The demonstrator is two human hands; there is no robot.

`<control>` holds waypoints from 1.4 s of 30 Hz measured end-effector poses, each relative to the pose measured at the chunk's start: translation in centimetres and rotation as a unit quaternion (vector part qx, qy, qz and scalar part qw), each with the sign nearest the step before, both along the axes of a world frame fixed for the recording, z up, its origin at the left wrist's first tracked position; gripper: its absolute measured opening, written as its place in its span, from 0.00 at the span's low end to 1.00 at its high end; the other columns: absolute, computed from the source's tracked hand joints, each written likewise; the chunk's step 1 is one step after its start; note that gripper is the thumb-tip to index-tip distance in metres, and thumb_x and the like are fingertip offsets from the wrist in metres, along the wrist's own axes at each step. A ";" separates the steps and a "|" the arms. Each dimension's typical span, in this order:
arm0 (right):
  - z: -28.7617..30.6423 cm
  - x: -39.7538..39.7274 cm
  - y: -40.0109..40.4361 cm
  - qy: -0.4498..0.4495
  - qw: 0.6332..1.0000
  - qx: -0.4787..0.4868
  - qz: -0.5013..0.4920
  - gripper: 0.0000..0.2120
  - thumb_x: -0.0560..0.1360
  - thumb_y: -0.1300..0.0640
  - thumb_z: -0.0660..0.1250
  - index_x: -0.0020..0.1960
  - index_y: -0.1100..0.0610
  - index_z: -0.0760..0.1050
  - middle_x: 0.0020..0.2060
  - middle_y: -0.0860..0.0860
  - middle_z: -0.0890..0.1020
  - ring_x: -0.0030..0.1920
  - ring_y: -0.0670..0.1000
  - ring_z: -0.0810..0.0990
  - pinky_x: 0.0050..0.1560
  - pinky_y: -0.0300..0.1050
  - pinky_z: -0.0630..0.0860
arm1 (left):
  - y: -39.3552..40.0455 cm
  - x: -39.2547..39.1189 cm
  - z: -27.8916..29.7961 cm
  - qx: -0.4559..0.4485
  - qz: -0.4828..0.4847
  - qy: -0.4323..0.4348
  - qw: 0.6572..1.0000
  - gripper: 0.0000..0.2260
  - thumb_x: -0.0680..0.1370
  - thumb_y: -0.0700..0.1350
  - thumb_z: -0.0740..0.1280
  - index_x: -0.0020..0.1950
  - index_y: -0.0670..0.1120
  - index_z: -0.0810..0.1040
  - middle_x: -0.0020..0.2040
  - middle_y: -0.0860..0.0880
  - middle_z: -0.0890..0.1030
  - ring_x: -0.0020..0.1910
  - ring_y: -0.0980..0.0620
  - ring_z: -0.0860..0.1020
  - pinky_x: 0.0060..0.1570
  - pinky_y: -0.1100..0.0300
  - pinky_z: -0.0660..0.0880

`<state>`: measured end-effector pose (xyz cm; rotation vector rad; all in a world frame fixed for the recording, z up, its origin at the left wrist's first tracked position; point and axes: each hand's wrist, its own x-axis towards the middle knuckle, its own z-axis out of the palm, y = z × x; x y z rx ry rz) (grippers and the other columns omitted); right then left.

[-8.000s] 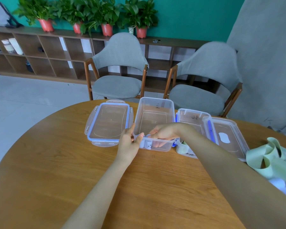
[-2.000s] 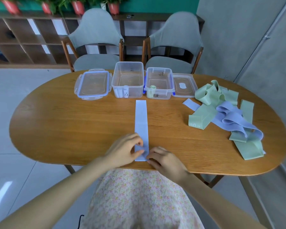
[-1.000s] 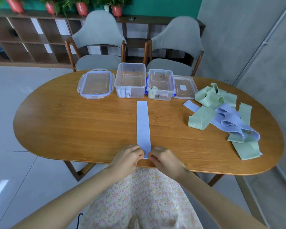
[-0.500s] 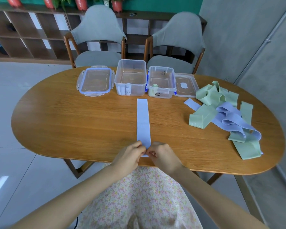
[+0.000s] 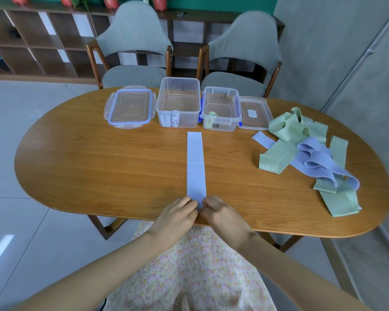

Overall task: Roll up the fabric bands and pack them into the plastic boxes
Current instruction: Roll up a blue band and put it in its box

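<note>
Head view, looking down over an oval wooden table [image 5: 99, 167]. A pale blue fabric band [image 5: 195, 162] is lying flat along the middle of the table, running from just short of the boxes toward the near edge. Left hand [image 5: 177, 215] and right hand [image 5: 220, 215] are sitting side by side at the band's near end, fingers curled and pinching that end between them; the end itself is mostly hidden under the fingertips, so how much is rolled cannot be told.

At the far side, four plastic pieces are standing in a row. A blue-rimmed lid [image 5: 129, 107] is lying flat at the left. Beside it the larger clear box [image 5: 179, 102] is holding a white roll [image 5: 167, 118] against its near wall. Touching that, the smaller clear box [image 5: 220, 108] is holding a green roll [image 5: 210, 120] in its near left corner. A second lid [image 5: 254, 113] is lying to its right.

On the table's right side, a loose pile of bands [image 5: 312, 158] is sprawling, green and blue ones tangled and overlapping, well apart from the hands.

Two grey chairs [image 5: 133, 41] are standing behind the table, with a wooden shelf unit [image 5: 32, 41] along the wall. A floral garment [image 5: 189, 277] is showing below the table edge.
</note>
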<state>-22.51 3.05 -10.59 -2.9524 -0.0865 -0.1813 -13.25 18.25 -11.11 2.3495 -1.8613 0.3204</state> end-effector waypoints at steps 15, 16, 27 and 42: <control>0.3 2.3 -0.3 0.032 0.993 0.090 -0.065 0.09 0.74 0.70 0.60 0.47 0.59 0.76 0.47 0.53 0.75 0.48 0.54 0.75 0.42 0.38 0.64 | -1.1 0.8 1.3 -0.035 0.080 0.150 0.985 0.17 0.57 0.27 0.69 0.37 0.45 0.75 0.36 0.49 0.73 0.39 0.50 0.74 0.29 0.61 0.70; 0.4 2.5 -0.4 0.032 0.993 0.093 -0.070 0.09 0.74 0.70 0.61 0.47 0.59 0.76 0.47 0.53 0.74 0.48 0.54 0.75 0.42 0.36 0.63 | -1.3 0.9 1.3 -0.035 0.083 0.146 0.985 0.16 0.57 0.27 0.69 0.37 0.45 0.74 0.37 0.49 0.73 0.39 0.50 0.74 0.29 0.61 0.70; 0.0 0.8 0.2 -0.035 0.998 0.040 -0.029 0.13 0.61 0.70 0.76 0.37 0.57 0.76 0.34 0.50 0.75 0.34 0.50 0.76 0.31 0.37 0.71 | -0.3 0.4 0.3 0.002 0.049 0.106 0.993 0.20 0.54 0.32 0.74 0.43 0.43 0.77 0.42 0.49 0.75 0.41 0.51 0.75 0.27 0.60 0.75; -0.5 1.6 -0.4 -0.030 0.983 0.148 -0.108 0.05 0.76 0.61 0.65 0.43 0.58 0.78 0.41 0.51 0.77 0.39 0.54 0.78 0.37 0.53 0.76 | -2.0 0.7 -0.7 -0.135 0.169 0.249 0.944 0.07 0.72 0.33 0.67 0.37 0.43 0.77 0.39 0.51 0.74 0.39 0.54 0.74 0.37 0.65 0.67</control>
